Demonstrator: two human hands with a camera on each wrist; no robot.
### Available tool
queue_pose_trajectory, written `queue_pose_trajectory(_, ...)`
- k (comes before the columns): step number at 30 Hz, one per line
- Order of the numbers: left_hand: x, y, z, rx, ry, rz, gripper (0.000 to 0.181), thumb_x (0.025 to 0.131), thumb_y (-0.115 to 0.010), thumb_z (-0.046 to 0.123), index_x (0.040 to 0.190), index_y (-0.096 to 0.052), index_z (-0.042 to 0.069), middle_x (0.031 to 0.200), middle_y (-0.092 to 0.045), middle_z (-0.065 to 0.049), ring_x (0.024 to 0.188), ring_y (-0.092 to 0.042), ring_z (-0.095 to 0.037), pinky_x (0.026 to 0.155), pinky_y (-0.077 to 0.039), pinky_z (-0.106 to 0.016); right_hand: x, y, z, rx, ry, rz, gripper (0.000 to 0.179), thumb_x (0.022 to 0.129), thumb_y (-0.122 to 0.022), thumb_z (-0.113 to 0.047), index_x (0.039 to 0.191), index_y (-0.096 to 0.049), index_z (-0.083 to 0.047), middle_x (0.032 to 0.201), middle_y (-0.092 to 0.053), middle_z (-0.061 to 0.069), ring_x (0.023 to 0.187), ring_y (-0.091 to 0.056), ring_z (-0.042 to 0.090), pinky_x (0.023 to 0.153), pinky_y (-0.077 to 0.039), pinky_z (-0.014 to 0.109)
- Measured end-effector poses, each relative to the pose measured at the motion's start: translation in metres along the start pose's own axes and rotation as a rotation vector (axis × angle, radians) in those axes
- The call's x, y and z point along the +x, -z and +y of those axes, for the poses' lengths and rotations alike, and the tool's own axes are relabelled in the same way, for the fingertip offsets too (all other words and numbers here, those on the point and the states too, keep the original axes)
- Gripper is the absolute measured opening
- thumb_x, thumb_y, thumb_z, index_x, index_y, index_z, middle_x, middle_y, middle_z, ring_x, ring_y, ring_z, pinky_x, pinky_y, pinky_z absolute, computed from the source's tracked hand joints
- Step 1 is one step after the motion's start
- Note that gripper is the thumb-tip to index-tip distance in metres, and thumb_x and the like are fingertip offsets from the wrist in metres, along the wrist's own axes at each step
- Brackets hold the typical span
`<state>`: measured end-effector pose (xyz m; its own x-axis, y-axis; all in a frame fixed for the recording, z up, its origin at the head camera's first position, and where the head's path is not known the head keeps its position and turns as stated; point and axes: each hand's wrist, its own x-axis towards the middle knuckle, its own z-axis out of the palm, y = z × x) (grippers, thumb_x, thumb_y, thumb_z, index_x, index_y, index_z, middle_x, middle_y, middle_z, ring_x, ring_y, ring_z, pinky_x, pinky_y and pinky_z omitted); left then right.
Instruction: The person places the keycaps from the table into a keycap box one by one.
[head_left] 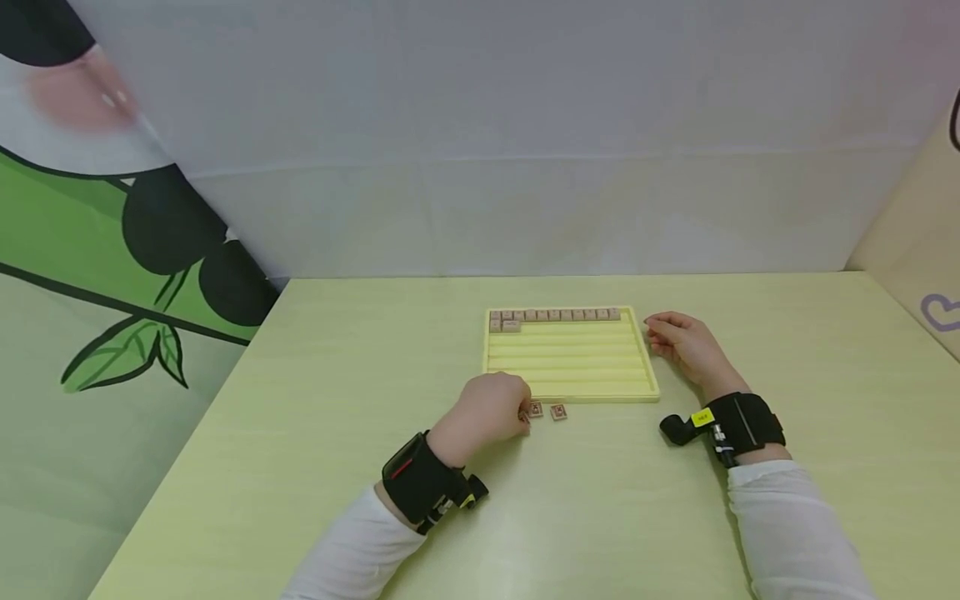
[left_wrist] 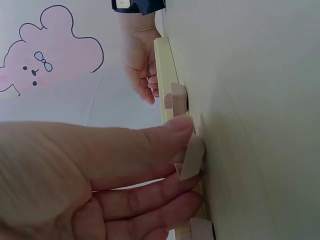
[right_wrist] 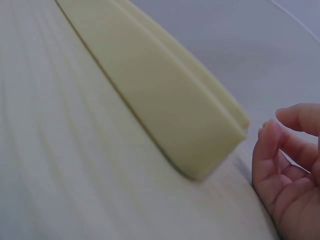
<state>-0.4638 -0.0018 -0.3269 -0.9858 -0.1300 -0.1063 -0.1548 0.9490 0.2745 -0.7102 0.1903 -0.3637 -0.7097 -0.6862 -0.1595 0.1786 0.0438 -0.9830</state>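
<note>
A shallow yellow tray point(head_left: 577, 367) with raised rows lies on the table. Small brownish keycaps point(head_left: 555, 315) line its top row; a small one and a wider one sit at the left of the second row. My left hand point(head_left: 491, 408) is at the tray's front left corner, its thumb and fingers pinching a keycap point(left_wrist: 192, 157). Beside those fingertips, two loose keycaps point(head_left: 558, 412) lie along the tray's front edge. My right hand point(head_left: 690, 346) rests beside the tray's right edge, fingers loosely curled, with nothing seen between thumb and index finger.
The pale yellow-green table point(head_left: 315, 358) meets a white cloth backdrop point(head_left: 525, 217) at the far side. A printed panel point(head_left: 112, 333) stands at the left, another point(head_left: 915, 267) at the right. Each wrist wears a black strap point(head_left: 750, 423) with a small camera.
</note>
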Motion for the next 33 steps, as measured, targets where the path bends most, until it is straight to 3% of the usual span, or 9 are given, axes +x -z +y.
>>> queue_pose_trajectory(7,0.0,-0.001,0.0,-0.015,-0.03,0.014,0.015,0.079,-0.076,0.019,0.072,-0.063,0.014,0.065,-0.053,0.006,0.058,-0.043,-0.01,0.054,-0.034,-0.024,0.0,-0.003,0.0,-0.024,-0.002,0.011,0.009,0.097,-0.053,-0.014,0.092,-0.059,-0.011,0.076,-0.059,-0.006,0.065,-0.054,0.001,0.061,-0.048,0.013)
queue_pose_trajectory(17,-0.002,0.018,-0.008,-0.194,-0.088,0.09,0.015,0.084,-0.073,0.022,0.087,-0.062,0.013,0.081,-0.062,0.003,0.073,-0.055,-0.013,0.066,-0.043,-0.025,-0.002,-0.003,0.0,-0.032,0.002,0.009,0.01,0.097,-0.052,-0.014,0.091,-0.06,-0.013,0.077,-0.059,-0.007,0.066,-0.054,0.002,0.062,-0.048,0.013)
queue_pose_trajectory(23,-0.006,0.031,-0.014,-0.295,-0.116,0.194,0.013,0.086,-0.069,0.014,0.09,-0.057,0.011,0.086,-0.062,-0.001,0.079,-0.06,-0.015,0.069,-0.047,-0.026,-0.004,-0.003,-0.002,-0.031,0.002,0.004,0.009,0.097,-0.053,-0.015,0.092,-0.06,-0.013,0.078,-0.059,-0.006,0.067,-0.054,0.002,0.062,-0.048,0.013)
queue_pose_trajectory(26,-0.006,0.033,-0.015,-0.317,-0.136,0.229,0.009,0.087,-0.068,0.012,0.093,-0.062,0.008,0.087,-0.064,-0.002,0.079,-0.06,-0.015,0.071,-0.047,-0.026,-0.004,-0.003,-0.003,-0.015,0.002,0.002,0.011,0.097,-0.053,-0.015,0.09,-0.061,-0.014,0.077,-0.059,-0.006,0.066,-0.054,0.002,0.062,-0.048,0.013)
queue_pose_trajectory(33,-0.006,0.034,-0.015,-0.321,-0.122,0.206,0.017,0.089,-0.064,0.009,0.104,-0.071,0.006,0.097,-0.068,-0.005,0.079,-0.059,-0.015,0.071,-0.047,-0.026,-0.004,-0.003,-0.003,-0.004,0.004,-0.002,0.014,0.097,-0.053,-0.014,0.087,-0.062,-0.015,0.077,-0.06,-0.006,0.066,-0.055,0.002,0.061,-0.048,0.013)
